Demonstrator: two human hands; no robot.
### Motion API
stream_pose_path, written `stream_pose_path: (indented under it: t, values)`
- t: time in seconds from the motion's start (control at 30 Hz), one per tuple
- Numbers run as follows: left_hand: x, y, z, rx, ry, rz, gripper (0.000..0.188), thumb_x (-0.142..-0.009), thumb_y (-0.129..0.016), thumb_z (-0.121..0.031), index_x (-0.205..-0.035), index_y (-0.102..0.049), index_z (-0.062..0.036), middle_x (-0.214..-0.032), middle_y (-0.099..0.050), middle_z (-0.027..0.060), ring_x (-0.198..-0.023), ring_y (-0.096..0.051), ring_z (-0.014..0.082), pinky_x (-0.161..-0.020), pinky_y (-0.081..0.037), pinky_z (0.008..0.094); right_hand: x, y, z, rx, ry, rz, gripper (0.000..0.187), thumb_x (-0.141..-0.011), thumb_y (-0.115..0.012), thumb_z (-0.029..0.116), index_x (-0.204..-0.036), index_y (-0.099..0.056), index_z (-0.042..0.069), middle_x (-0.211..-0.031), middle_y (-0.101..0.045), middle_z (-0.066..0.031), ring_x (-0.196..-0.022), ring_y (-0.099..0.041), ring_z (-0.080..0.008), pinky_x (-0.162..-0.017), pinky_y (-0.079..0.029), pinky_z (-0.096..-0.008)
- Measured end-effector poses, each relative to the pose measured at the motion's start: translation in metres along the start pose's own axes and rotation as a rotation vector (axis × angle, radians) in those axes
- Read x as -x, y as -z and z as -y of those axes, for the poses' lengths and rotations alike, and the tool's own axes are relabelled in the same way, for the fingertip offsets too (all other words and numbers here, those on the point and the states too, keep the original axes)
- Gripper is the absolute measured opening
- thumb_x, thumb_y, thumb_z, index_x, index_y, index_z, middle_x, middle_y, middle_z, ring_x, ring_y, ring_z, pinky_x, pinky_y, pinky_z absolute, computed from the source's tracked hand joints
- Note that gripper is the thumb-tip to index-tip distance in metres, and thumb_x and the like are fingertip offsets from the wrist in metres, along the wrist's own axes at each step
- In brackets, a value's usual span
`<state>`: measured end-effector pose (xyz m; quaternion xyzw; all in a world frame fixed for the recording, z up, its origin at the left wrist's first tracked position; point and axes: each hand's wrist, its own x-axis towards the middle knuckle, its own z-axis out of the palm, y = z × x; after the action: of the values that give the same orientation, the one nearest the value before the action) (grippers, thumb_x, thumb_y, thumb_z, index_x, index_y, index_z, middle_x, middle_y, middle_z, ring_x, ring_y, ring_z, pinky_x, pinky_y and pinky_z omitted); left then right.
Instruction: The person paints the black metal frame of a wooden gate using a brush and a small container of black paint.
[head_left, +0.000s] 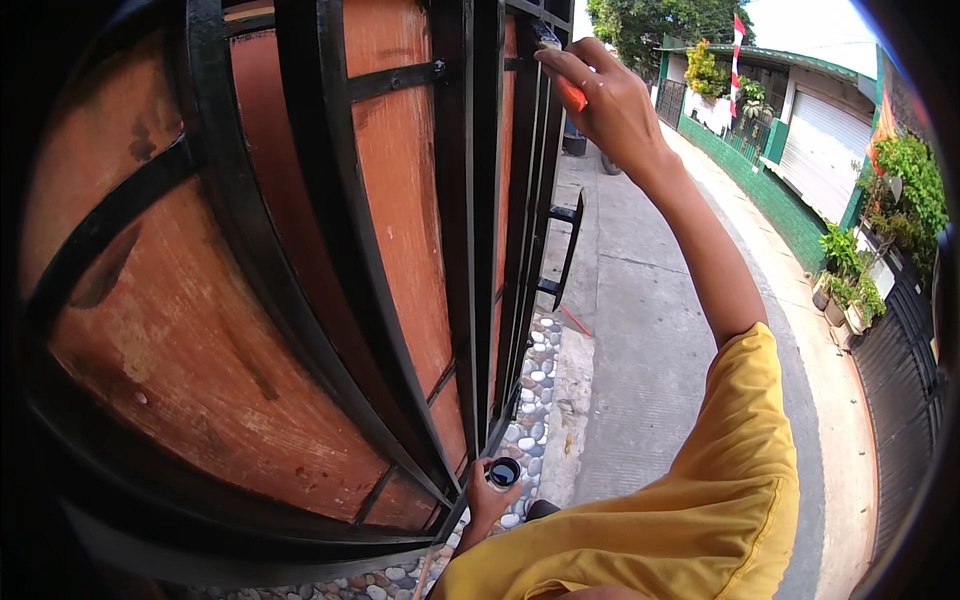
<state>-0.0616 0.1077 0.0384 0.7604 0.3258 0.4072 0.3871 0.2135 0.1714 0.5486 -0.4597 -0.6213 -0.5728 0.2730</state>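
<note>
My right hand (606,98) is raised at the upper middle, closed around the orange handle of a paintbrush (572,94). The brush's bristles, dark with paint, meet a black bar near the far edge of the gate (456,200). This gate has black metal bars over reddish-brown panels. Low down, close to the gate's bottom, my left hand (488,500) is wrapped round a small cup of black paint (503,473), held upright with its dark surface showing. A black pull handle (570,245) sticks out from the gate's outer side.
Pebbled paving (535,385) runs along the gate's foot, and a concrete road (650,330) lies beyond. Across it stand a green wall (745,180), a white roller shutter (825,150), potted plants (845,280) and a dark fence (900,410). A red-and-white flag (737,60) hangs there.
</note>
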Motion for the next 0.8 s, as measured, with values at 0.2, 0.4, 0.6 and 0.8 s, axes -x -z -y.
stream_pose_path:
  t: [0.2,0.4,0.6,0.8]
  values:
    - [-0.004,-0.005,-0.002,0.018,0.024,-0.025,0.061,-0.056,-0.09,-0.022,-0.102,-0.055,-0.0042,-0.093,-0.061,0.0137,-0.09,-0.062,0.0329,-0.08,-0.048,0.0426,-0.009,-0.003,0.004,0.076,0.011,0.039,0.043,-0.08,-0.07,0.001,-0.12,-0.066,0.017,-0.101,-0.062,-0.0086,-0.083,-0.067,-0.0304,-0.069,-0.056,-0.0401]
    - [0.003,-0.012,0.004,0.082,0.047,0.0,0.06,-0.056,-0.09,-0.022,-0.102,-0.055,-0.0046,-0.092,-0.062,0.0123,-0.09,-0.063,0.0303,-0.079,-0.049,0.0412,0.011,0.005,0.016,-0.068,0.075,-0.117,0.045,-0.077,-0.071,-0.004,-0.117,-0.068,0.016,-0.1,-0.062,-0.0086,-0.083,-0.067,-0.0284,-0.068,-0.057,-0.0379]
    - [0.006,-0.012,0.003,0.027,0.035,0.061,0.065,-0.059,-0.089,-0.025,-0.109,-0.054,-0.0037,-0.102,-0.061,0.0164,-0.095,-0.063,0.0346,-0.082,-0.05,0.0416,0.012,-0.01,0.006,-0.014,0.033,-0.079,0.046,-0.077,-0.071,-0.002,-0.12,-0.066,0.015,-0.1,-0.062,-0.009,-0.083,-0.066,-0.0286,-0.067,-0.056,-0.0377]
    - [0.008,-0.009,0.008,0.033,0.026,0.012,0.063,-0.056,-0.091,-0.023,-0.105,-0.055,-0.0038,-0.094,-0.062,0.0127,-0.09,-0.063,0.0307,-0.081,-0.049,0.0415,0.009,-0.007,0.017,-0.086,0.068,-0.218,0.04,-0.078,-0.072,-0.001,-0.115,-0.069,0.014,-0.099,-0.062,-0.0087,-0.082,-0.066,-0.0271,-0.068,-0.055,-0.0362]
